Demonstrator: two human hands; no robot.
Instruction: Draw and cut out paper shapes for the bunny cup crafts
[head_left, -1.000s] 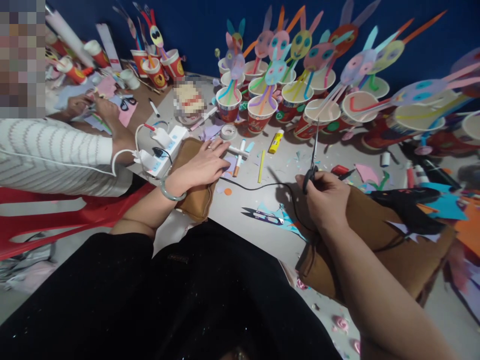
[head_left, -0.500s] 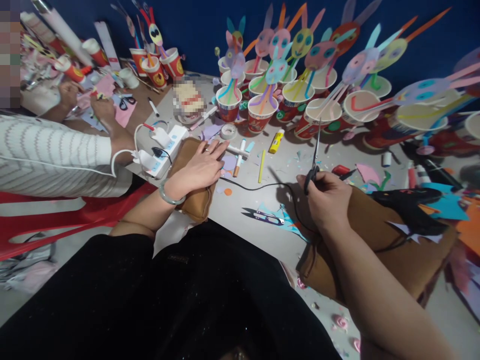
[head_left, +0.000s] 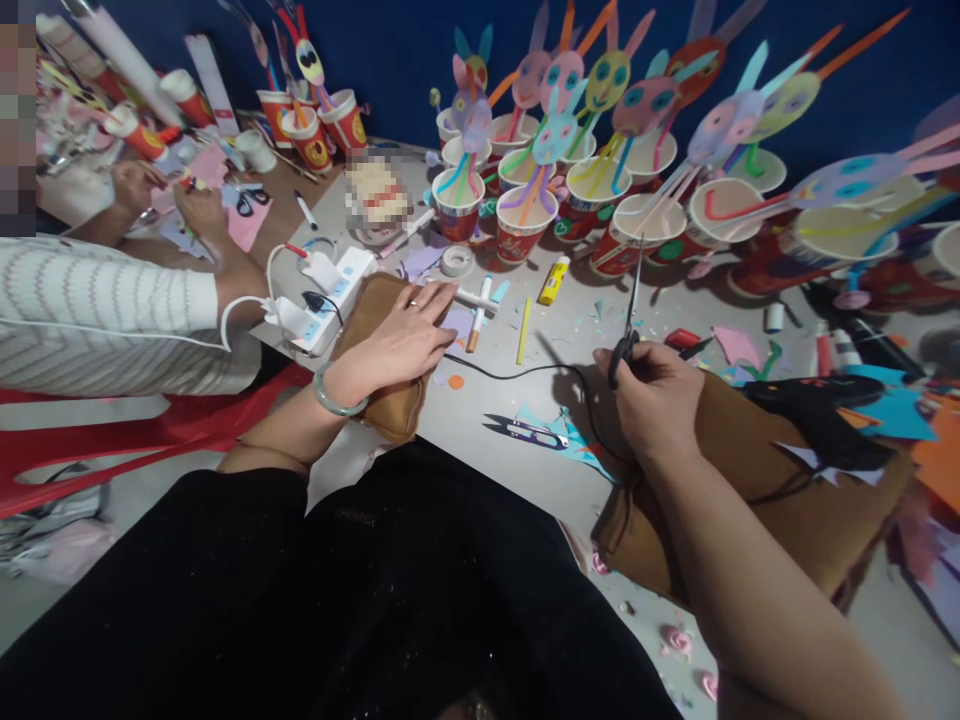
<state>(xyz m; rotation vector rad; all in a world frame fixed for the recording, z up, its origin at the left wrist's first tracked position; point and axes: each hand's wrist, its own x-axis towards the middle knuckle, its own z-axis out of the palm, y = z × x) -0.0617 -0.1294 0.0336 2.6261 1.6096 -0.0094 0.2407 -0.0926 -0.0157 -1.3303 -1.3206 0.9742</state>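
Note:
My right hand is closed around the black handles of a pair of scissors, whose blades point up and away toward the paper cups. My left hand lies flat, fingers stretched, on a small brown leather-like pouch at the table edge. Under my right forearm is a larger brown bag. Between the hands lie thread snips, a thin black cable, a yellow strip and a white marker with an orange end.
Red paper cups holding paper rabbit-faced figures line the back by a blue wall. A white power strip stands left. A glue stick, a tape roll and a black glue gun lie about. A co-worker's hands work at far left.
Almost nothing differs. My left hand and wrist bangle have shifted very slightly left; my right hand keeps the scissors in the same place. The co-worker's arm has moved a little.

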